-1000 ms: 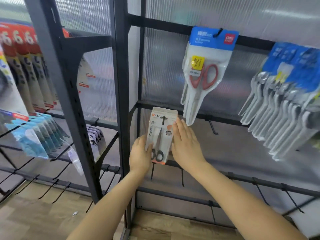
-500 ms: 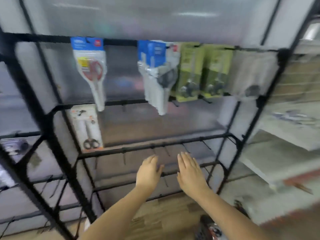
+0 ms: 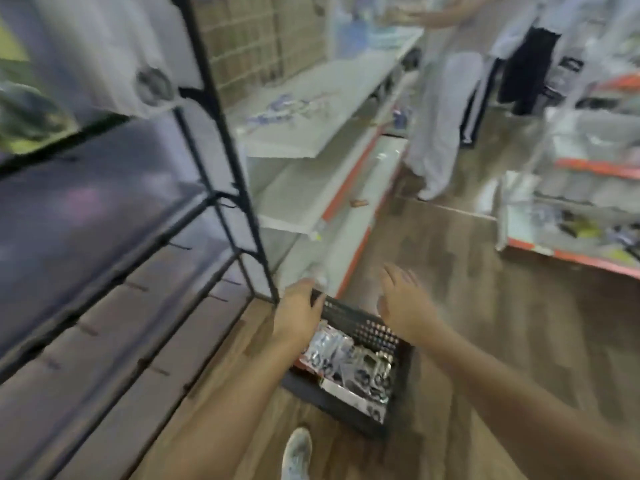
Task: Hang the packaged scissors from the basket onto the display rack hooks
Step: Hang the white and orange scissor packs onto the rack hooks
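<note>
A black plastic basket stands on the wood floor below me, with several packaged scissors lying in it. My left hand hovers over the basket's left rim, fingers loose and holding nothing. My right hand is spread open above the basket's far right side, also empty. The black display rack with its bare hooks fills the left of the blurred view.
White shop shelves with orange edges run behind the basket. A person in light trousers stands in the aisle further back. Another low shelf lies to the right. My shoe shows at the bottom.
A second ago both hands were at a scissors pack hung on the rack. They came away empty, and the view has swung right and down to the basket on the floor.
</note>
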